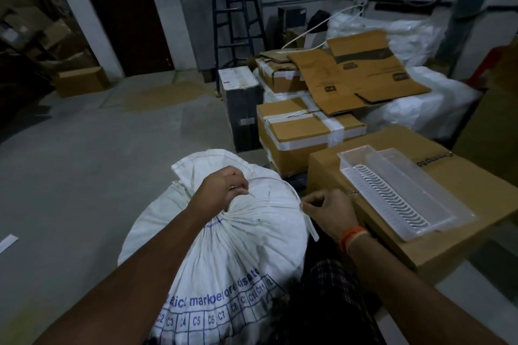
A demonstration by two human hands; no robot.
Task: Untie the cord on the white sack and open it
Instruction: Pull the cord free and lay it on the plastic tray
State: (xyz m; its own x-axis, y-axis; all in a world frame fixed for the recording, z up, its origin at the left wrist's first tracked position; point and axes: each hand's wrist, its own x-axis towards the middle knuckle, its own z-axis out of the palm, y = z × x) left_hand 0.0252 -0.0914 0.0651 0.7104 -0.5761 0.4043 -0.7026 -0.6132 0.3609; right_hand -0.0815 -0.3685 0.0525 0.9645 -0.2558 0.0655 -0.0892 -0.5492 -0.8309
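While the white sack stands on the grey floor near the middle of the view, its neck is gathered into tight pleats and its loose top flops toward the far side. The left hand rests on the gathered neck with its fingers curled and pinching the fabric at the tie. The right hand is just to the right of the sack, its fingers curled and pinching the white cord, which arcs from the neck over the sack's top to that hand and then hangs down with its free end loose beside the sack. An orange band circles the right wrist. Blue printed lettering and a grid of numbered boxes run across the near face of the sack.

Just right of the right hand sits a large cardboard box bearing a clear plastic tray on its top. Farther off are taped cardboard boxes, a flattened carton lying over them, and white plastic-wrapped bundles to the far right. A blue stool stands against the far wall, beside a dark doorway. One small box sits on the floor at the far left, and a white strip lies on the floor at the left edge.
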